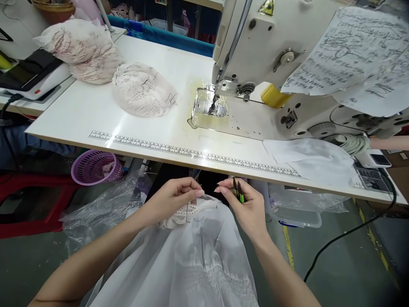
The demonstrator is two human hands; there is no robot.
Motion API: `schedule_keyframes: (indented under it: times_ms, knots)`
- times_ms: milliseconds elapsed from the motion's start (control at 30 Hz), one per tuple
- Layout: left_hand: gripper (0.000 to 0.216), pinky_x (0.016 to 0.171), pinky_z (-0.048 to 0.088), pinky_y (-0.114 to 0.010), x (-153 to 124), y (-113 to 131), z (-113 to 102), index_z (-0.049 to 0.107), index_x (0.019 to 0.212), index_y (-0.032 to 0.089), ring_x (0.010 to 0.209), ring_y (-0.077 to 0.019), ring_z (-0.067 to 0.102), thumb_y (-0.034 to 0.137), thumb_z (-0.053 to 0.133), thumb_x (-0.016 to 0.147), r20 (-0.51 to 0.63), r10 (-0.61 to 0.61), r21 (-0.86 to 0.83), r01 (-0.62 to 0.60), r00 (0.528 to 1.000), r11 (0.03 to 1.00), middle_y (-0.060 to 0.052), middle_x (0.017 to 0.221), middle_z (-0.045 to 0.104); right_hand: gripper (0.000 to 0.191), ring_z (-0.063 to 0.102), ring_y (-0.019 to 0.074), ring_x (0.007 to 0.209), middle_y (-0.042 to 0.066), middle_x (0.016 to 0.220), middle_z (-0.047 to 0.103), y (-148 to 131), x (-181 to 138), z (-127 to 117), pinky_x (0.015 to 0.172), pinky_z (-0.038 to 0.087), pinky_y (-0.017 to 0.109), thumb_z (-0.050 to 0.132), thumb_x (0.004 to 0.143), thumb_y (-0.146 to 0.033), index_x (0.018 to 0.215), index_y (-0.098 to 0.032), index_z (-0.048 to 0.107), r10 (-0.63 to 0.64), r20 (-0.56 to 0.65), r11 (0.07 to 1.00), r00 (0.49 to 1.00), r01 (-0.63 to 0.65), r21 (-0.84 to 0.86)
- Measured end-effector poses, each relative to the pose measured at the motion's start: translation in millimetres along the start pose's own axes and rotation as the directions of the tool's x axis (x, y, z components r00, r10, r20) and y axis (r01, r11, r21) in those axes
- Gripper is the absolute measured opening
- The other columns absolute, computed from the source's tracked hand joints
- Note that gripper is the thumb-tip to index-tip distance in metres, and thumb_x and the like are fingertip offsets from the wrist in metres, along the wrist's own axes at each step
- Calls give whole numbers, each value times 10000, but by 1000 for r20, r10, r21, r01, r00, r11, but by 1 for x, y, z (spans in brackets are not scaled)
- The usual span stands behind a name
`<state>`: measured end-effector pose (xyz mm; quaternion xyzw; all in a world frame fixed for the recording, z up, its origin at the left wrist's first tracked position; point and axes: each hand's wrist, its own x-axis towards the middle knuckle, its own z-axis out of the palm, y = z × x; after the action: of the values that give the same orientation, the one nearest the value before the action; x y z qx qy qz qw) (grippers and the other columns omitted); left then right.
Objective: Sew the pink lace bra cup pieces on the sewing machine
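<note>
Two hands sit close together, not touching, below the near edge of the table (79,115); the left hand (174,198) pinches the lace edge (189,211) of a white garment (198,256), fingertips closed on it, and the garment falls away toward six o'clock. The lace edge runs roughly nine to three, ending just short of the right hand (248,209), which is closed on small clippers (238,192), blades toward twelve; the left hand touches the lace edge, the clippers lie just beside it at three o'clock.

sewing machine (287,47) right on table (96,111) | lace piles (142,89) left — basket (96,167) under left edge
</note>
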<state>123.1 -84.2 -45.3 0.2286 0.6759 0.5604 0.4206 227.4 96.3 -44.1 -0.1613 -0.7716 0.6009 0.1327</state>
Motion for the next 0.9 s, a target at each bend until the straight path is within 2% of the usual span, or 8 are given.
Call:
schedule_keyframes:
  times_ms: [67,133,233,300,500,767,867,900]
  knots:
    - [295,483,274,-192,-1,-5,-3,638,865,171,542,-69,399,463,603,887,4,-47,-47,47,999,998,22,681,563,62,637,135,765,4,810,681,-2,-1,0,695,495,239,615,890,-262,896,-242,673,-24,5,1000,1000,24,-17]
    - [299,467,257,-194,-1,-8,-4,639,882,172,514,-63,369,469,605,886,-8,-67,-72,66,998,995,20,682,571,53,581,112,684,9,842,658,-3,-4,3,612,453,230,619,887,-249,899,-242,670,-68,24,997,997,69,-34]
    - [275,478,278,-190,-2,-10,-4,641,892,177,527,-64,397,450,605,895,-32,-46,-100,42,998,994,19,693,579,70,383,52,503,15,921,614,-2,-9,10,477,347,229,659,852,-233,922,-233,661,-116,139,993,984,117,-3]
    - [252,519,327,-183,-2,-11,-5,642,889,180,578,-73,465,428,606,901,-47,-13,-116,7,999,993,18,702,585,98,336,41,485,20,944,599,0,-12,15,454,319,229,673,836,-220,932,-230,665,-107,217,994,970,111,-5]
    - [205,615,410,-187,-3,-8,-6,633,889,174,666,-90,560,375,600,912,-49,32,-153,-39,998,987,11,731,618,79,509,99,643,32,940,612,7,-12,24,550,403,241,641,864,-224,919,-240,694,-91,257,987,962,122,-106]
    - [195,612,407,-190,-3,-2,-4,634,872,168,661,-87,550,335,560,940,-88,75,-137,-87,993,987,5,739,638,102,571,137,789,35,908,600,4,-8,18,661,450,261,544,938,-232,854,-212,599,-106,243,980,964,143,-140]
    - [185,602,402,-192,-4,-3,-5,624,883,165,652,-89,555,331,565,938,-88,73,-145,-85,993,986,6,723,638,69,591,149,825,45,941,605,3,-8,18,683,481,270,565,918,-188,936,-228,618,-202,270,961,942,244,-134]
    - [182,600,401,-193,-4,-3,-5,619,882,163,650,-91,558,329,568,936,-88,75,-150,-88,993,985,7,715,636,120,600,154,841,51,959,608,4,-9,18,698,494,276,573,904,-158,983,-233,622,-256,290,943,922,305,-135]
